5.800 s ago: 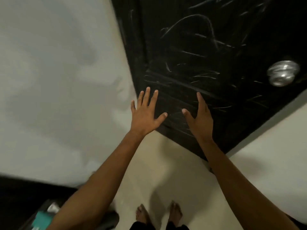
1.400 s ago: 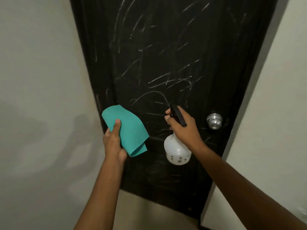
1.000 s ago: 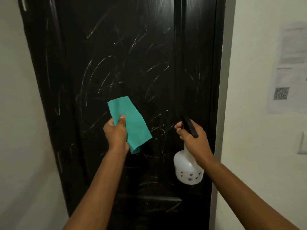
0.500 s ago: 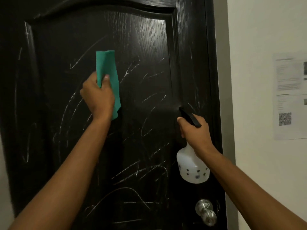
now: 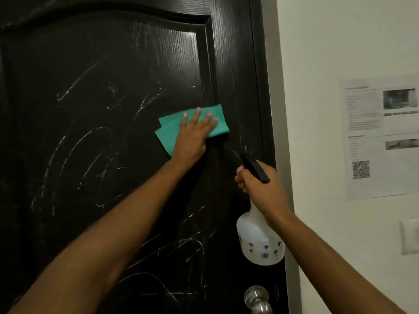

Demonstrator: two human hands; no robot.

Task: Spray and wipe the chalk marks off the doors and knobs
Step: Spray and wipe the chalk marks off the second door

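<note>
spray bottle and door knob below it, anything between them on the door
In the head view, only bare dark door separates the spray bottle from the door knob; a few faint chalk marks lie beside the gap.

Left hand [image 5: 192, 137]: flat on green cloth [image 5: 167, 132], pressing it to the door [image 5: 90, 155].
Right hand [image 5: 260, 189]: grips spray bottle [image 5: 260, 243], knob [image 5: 257, 299] below it.
</note>
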